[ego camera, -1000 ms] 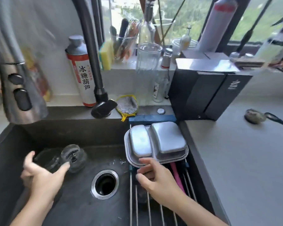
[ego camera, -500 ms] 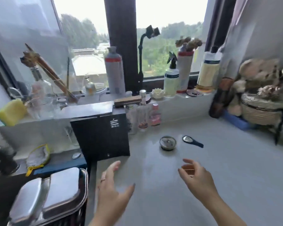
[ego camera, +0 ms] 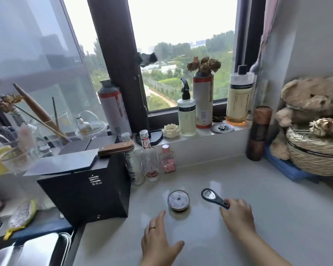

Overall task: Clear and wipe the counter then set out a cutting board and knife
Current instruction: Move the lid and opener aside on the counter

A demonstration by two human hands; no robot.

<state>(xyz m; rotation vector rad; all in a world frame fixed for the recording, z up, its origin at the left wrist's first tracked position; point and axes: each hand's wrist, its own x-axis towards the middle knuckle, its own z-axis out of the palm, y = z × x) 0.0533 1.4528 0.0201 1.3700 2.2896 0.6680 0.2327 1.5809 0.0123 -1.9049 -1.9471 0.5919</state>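
On the pale counter (ego camera: 277,198) lie a small round tin with a clear lid (ego camera: 178,200) and a black bottle opener (ego camera: 211,197). My right hand (ego camera: 237,215) has its fingertips closed over the end of the opener's handle, while the opener still lies flat. Just short of the tin, my left hand (ego camera: 159,240), which wears a ring, hovers with fingers spread and holds nothing. A cleaver with a wooden handle (ego camera: 115,148) lies flat on top of the black box (ego camera: 88,192). No cutting board is in view.
Three small bottles (ego camera: 149,162) stand against the sill beside the black box. The sill carries a spray bottle (ego camera: 186,116), cans and an oil bottle (ego camera: 238,96). At right are a dark cylinder (ego camera: 258,133), a woven basket (ego camera: 315,152) and plush bears. A steel tray (ego camera: 37,252) sits at lower left.
My view has swung from the sink to the counter. Both hands moved forward, the right onto the opener's handle and the left toward the tin.
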